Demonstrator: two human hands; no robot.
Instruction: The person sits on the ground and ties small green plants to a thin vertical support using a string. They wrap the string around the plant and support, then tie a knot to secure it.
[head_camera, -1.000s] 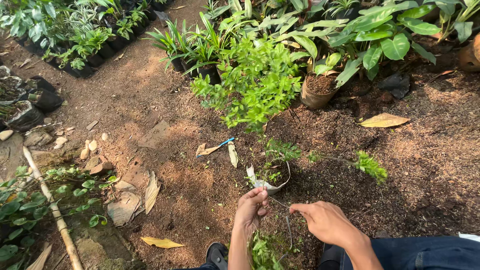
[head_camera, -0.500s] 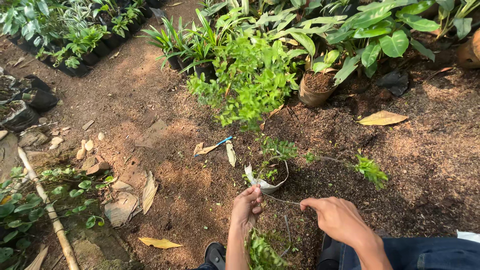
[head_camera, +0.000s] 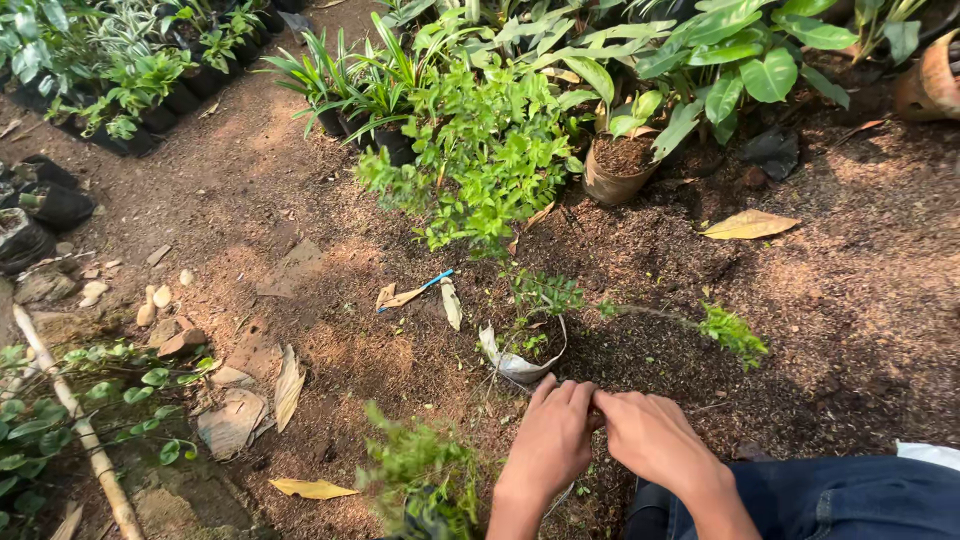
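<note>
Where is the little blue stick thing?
The blue stick lies on the soil left of middle in the head view, beside a dry curled leaf, beyond both hands and left of the small potted seedling.

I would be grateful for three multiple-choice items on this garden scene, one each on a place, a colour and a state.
1. Where is the small seedling bag?
A. just beyond the hands
B. beside the bamboo pole
C. among the black pots at far left

2. What colour is the thin stick on the soil?
A. red
B. blue
C. white

3. How do the left hand and right hand stand?
A. far apart
B. raised above the plants
C. together, low over the soil

Answers: 1 A, the bag lies right past the fingertips. 2 B, it is bright blue. 3 C, the fingers meet just above the ground.
</note>
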